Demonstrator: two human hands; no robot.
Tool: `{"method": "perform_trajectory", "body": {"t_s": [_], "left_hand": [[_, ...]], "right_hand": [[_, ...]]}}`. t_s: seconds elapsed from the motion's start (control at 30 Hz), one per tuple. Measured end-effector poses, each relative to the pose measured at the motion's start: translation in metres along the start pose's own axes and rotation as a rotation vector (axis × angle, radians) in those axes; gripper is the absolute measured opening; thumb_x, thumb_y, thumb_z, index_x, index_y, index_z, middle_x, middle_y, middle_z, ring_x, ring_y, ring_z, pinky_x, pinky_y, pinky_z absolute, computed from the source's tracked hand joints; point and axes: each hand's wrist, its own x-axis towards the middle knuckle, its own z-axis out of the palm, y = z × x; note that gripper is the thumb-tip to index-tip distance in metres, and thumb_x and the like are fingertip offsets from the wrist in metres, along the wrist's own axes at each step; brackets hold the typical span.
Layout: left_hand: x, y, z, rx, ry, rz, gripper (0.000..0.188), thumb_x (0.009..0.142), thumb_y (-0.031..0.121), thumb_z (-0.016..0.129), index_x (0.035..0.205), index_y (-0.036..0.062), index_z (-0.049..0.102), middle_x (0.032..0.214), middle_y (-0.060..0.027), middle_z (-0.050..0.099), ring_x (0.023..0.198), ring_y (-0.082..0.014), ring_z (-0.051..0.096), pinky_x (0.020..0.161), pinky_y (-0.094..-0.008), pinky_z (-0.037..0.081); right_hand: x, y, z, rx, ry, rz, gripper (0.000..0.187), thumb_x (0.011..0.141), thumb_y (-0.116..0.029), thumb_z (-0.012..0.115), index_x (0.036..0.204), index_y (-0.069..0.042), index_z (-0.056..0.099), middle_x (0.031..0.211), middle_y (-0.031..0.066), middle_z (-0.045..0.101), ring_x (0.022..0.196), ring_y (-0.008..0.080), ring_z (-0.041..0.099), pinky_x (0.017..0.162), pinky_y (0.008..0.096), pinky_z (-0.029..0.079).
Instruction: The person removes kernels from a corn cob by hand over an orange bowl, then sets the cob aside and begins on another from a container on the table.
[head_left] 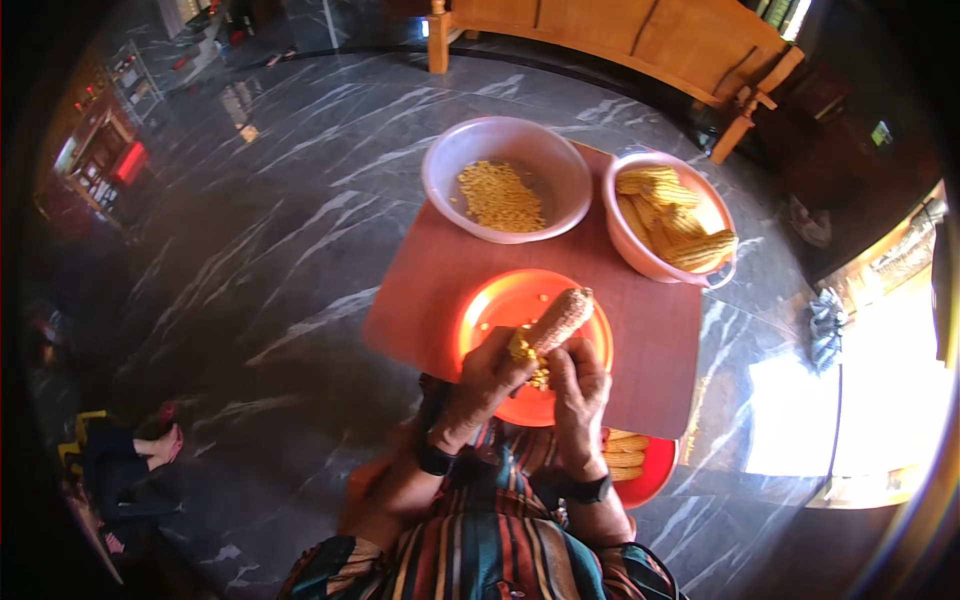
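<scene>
A corn cob (563, 316) is held tilted over an orange basin (478, 318), its upper part stripped bare and pale, with yellow kernels left near its lower end. My left hand (493, 364) is closed around that lower end. Against the cob's right side presses my right hand (580, 385), thumb up and fingers curled. Loose kernels (540, 379) lie in the basin below my hands. Part of the cob is hidden by my fingers.
The basin stands on a reddish-brown table (645, 350). At its far side are a pale basin (440, 185) of kernels and a pink basin (625, 235) of corn ears. A red basin (660, 475) with ears sits low right. Beyond stands a wooden bench (600, 40). A person's foot (165, 447) shows left.
</scene>
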Motion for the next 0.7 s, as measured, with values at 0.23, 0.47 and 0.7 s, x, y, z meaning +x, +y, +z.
{"method": "perform_trajectory", "body": {"t_s": [0.23, 0.47, 0.7], "left_hand": [[-0.002, -0.005, 0.000, -0.162, 0.054, -0.076, 0.030, 0.086, 0.026, 0.060, 0.102, 0.0020, 0.052, 0.070, 0.0022, 0.050, 0.057, -0.0031, 0.044, 0.049, -0.0184, 0.035], [0.003, -0.009, -0.003, -0.362, 0.119, -0.079, 0.033, 0.088, 0.034, 0.054, 0.099, 0.0036, 0.051, 0.069, -0.0031, 0.052, 0.050, -0.0055, 0.040, 0.044, -0.0181, 0.032], [0.004, -0.008, -0.002, -0.335, 0.103, -0.041, 0.032, 0.087, 0.032, 0.056, 0.102, 0.0038, 0.049, 0.070, -0.0037, 0.053, 0.050, -0.0053, 0.041, 0.045, -0.0178, 0.033]], "right_hand": [[0.003, 0.021, -0.003, 0.215, 0.066, 0.070, 0.014, 0.091, -0.016, 0.052, 0.081, -0.006, 0.052, 0.069, -0.0048, 0.046, 0.059, 0.0035, 0.038, 0.053, 0.0187, 0.032], [0.012, 0.046, -0.022, -0.104, 0.057, -0.035, 0.015, 0.087, -0.014, 0.057, 0.081, -0.001, 0.052, 0.071, -0.0013, 0.051, 0.063, 0.0049, 0.042, 0.056, 0.0202, 0.037], [0.016, 0.049, -0.022, -0.201, 0.124, -0.047, 0.014, 0.085, -0.013, 0.061, 0.082, -0.001, 0.053, 0.072, 0.0005, 0.053, 0.062, 0.0060, 0.046, 0.056, 0.0207, 0.040]]}}
